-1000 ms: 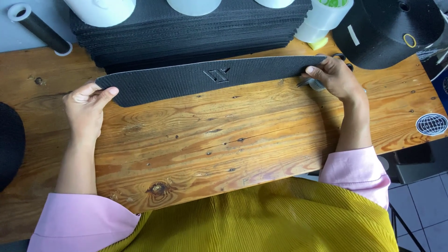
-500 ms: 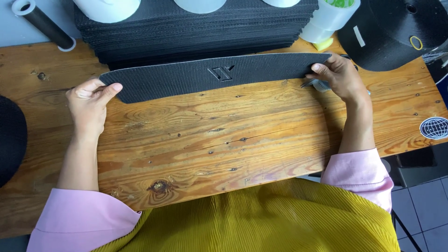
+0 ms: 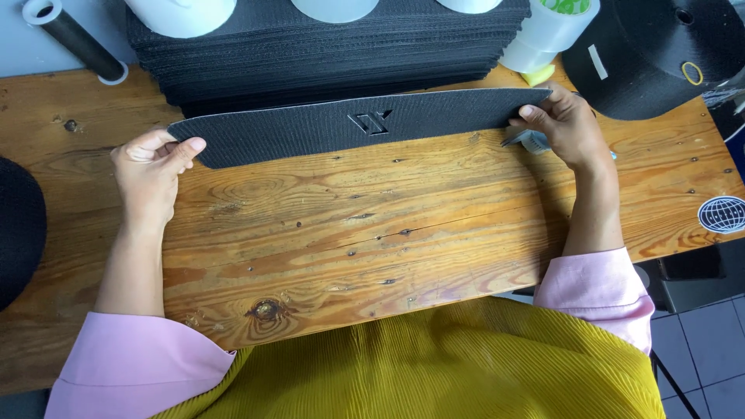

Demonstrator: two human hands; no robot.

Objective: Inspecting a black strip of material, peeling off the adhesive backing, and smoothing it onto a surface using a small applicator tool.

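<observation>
Wooden workbench [image 3: 372,233] carries a long black textured strip [image 3: 357,124] stretched between 2 hands. Left hand [image 3: 149,174] pinches its left end, thumb on top; right hand [image 3: 566,128] pinches the right end, also holding a small grey tool [image 3: 531,141]. Just behind lies a stack of black strips [image 3: 326,46].

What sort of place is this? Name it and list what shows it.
Likely a textile or footwear workshop bench: a tall stack of black textured fabric sheets, a large black thread spool, and a worn wooden worktable where both hands hold one long black fabric strip.
</observation>
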